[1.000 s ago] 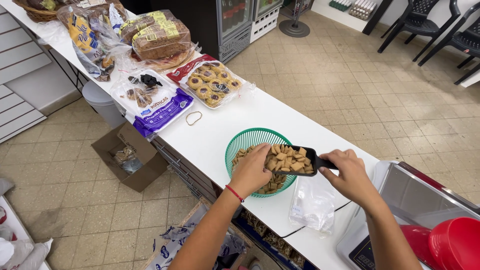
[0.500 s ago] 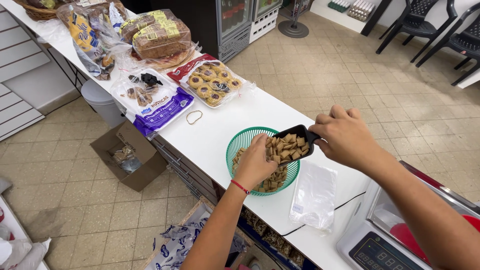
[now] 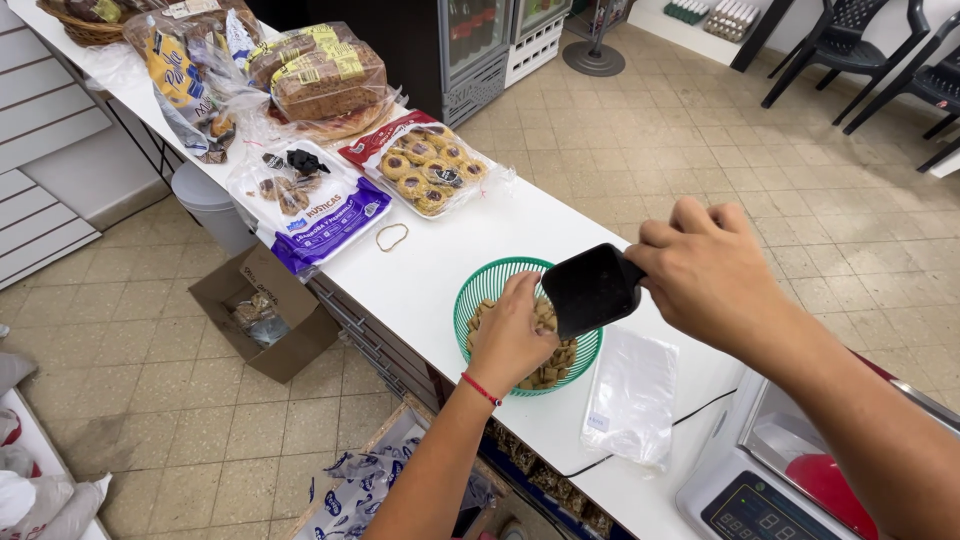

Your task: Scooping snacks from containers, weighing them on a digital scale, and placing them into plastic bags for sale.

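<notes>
- since half a second ago: flat black plastic scoop (image 3: 592,288) tipped from level to steeply tilted, its underside now facing the camera and its load no longer visible; a second ago held level and heaped over the basket.
- left hand (image 3: 512,335) moved in from the basket's rim to sit over the contents, right under the scoop's lowered edge.
- round green plastic mesh basket (image 3: 480,296) unmoved on the long white counter (image 3: 440,270), near its front edge.
- progress, as a judgement: scoop looks mostly emptied into the basket; small tan square biscuits (image 3: 552,368) lying in the basket below, piled on the near side. clear empty plastic bag (image 3: 632,392) flat on the counter just beside the basket, not yet filled; grey weighing scale (image 3: 770,490) at the lower right, with something red on its tray.
- right hand (image 3: 712,270): fingers curled fully closed around the scoop's handle, wrist rolled over, forearm coming in from the lower right.
- left hand: knuckles up, fingers bent down into the biscuits; whether pinching any cannot be told, fingertips hidden. red string bracelet (image 3: 482,388) on the wrist.
- further along the counter: packs of round jam biscuits (image 3: 425,168) and bagged bread (image 3: 320,75), well apart from both hands.
</notes>
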